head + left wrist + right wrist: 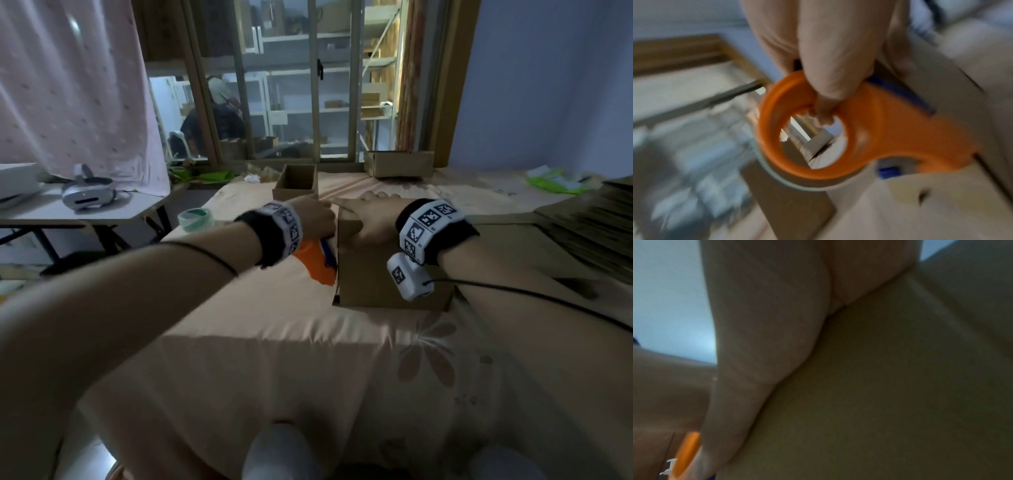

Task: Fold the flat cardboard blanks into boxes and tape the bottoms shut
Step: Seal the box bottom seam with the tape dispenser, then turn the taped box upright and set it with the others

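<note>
1. Right now my right hand [368, 219] lies flat, fingers straight, on top of the cardboard box [383, 274], which stands on the bedsheet [274, 359]; I reckon that pins the flaps shut.
2. Meanwhile my left hand [313, 219] grips the orange tape dispenser [869, 123], fingers hooked through its ring, pressed to the box's left edge, probably to start a strip.
3. Finished open box [296, 183] waits behind.

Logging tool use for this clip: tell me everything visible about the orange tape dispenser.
The orange tape dispenser looks like moulded plastic, with a round open ring and an arm carrying blue parts. A roll of tape, seemingly clear, sits around the ring. The left hand grips it, a finger hooked through the ring, holding it against the left side of the brown cardboard box, above the peach bedsheet. The wrist view is blurred.
</note>
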A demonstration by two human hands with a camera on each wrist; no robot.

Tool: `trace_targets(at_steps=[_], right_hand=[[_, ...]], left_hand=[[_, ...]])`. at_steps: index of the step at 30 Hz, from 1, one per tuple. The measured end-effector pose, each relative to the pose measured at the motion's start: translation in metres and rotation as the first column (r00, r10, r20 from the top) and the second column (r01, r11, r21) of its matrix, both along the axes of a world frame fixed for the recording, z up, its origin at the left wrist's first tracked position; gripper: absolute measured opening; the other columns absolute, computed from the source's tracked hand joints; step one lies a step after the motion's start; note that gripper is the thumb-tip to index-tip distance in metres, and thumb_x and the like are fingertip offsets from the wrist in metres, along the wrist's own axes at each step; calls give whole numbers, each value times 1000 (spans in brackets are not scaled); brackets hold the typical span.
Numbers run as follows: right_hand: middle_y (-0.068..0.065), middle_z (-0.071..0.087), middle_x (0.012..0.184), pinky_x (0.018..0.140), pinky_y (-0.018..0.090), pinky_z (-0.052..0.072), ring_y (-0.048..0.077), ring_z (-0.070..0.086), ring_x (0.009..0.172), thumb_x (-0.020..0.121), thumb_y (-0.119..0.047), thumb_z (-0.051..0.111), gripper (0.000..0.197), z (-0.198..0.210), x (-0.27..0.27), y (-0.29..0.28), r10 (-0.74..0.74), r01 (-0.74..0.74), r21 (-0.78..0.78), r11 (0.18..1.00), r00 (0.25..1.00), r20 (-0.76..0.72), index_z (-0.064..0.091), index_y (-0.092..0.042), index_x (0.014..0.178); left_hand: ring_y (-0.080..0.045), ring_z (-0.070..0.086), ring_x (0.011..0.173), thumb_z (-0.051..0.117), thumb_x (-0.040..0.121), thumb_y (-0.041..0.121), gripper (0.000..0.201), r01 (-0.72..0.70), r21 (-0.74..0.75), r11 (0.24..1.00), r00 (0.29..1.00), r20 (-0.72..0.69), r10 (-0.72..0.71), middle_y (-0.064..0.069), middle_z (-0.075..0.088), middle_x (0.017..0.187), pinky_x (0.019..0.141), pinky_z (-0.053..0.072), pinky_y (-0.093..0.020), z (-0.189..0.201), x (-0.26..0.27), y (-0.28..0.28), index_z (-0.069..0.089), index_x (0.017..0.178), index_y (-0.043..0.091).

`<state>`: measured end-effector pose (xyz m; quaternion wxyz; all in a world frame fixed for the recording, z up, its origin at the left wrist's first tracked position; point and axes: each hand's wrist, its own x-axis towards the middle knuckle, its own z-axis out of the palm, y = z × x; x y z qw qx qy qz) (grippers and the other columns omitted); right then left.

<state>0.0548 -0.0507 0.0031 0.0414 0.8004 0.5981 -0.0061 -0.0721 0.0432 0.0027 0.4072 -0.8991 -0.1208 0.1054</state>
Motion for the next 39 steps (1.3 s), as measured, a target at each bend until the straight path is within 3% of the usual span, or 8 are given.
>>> trace_targets(at_steps=[13,17,20,26,28,31,36,39], right_hand=[[10,9,162,115,57,17,36,12,147,64,-83,59,113,-1,4,-3,13,-13,-14,1000,1000,19,-5,-48,150],[10,9,162,116,57,16,37,12,147,63,-84,59,116,-3,3,-1,18,-18,-8,1000,1000,8,-9,-47,150],[11,8,162,115,57,16,37,11,147,61,-85,59,119,-4,5,0,16,-16,-1,1000,1000,-1,-12,-48,149],[11,8,162,116,56,16,37,12,147,63,-82,61,118,-4,7,0,15,-15,-5,1000,1000,12,-9,-45,151],[10,8,162,116,56,16,36,11,147,64,-80,63,117,-4,6,0,16,-16,-8,1000,1000,14,-7,-44,152],[10,5,163,116,56,15,35,9,148,64,-79,64,118,-2,6,-1,13,-13,-9,1000,1000,10,-6,-44,152],[10,3,163,117,55,14,36,7,148,66,-78,64,116,0,3,-3,-1,1,-19,1000,1000,3,-7,-44,152],[10,3,163,117,55,16,36,8,148,67,-76,65,115,2,0,-4,-16,15,-30,999,1000,-12,-7,-44,152]], left_hand=[[-30,60,105,55,93,17,25,-485,-422,766,808,119,577,-12,64,113,81,48,-33,-30,-54,40,61,116,10],[-32,65,74,73,56,62,51,-520,-584,623,682,156,715,-9,67,81,70,58,-43,-97,-43,129,57,85,22],[-28,65,54,72,43,53,48,-547,-671,501,594,111,797,-7,65,62,60,59,-46,-131,-41,188,61,77,20],[-21,54,82,62,87,13,41,-518,-745,420,519,117,847,-11,52,76,50,46,-14,-42,-80,7,51,124,-1],[-16,40,73,42,98,0,18,-418,-814,404,596,90,798,-21,48,80,42,36,-6,-3,-84,-74,49,101,-17],[-7,31,47,32,99,-5,44,-267,-892,364,537,176,825,-12,30,61,40,33,-4,-11,-80,-62,32,58,11],[-10,23,54,37,102,6,44,-269,-876,401,523,217,824,-8,38,49,43,34,-2,-24,-82,-44,30,59,12],[-27,55,89,54,95,32,41,-292,-892,344,466,181,866,-22,57,100,81,44,-6,-33,-70,2,54,103,-8]])
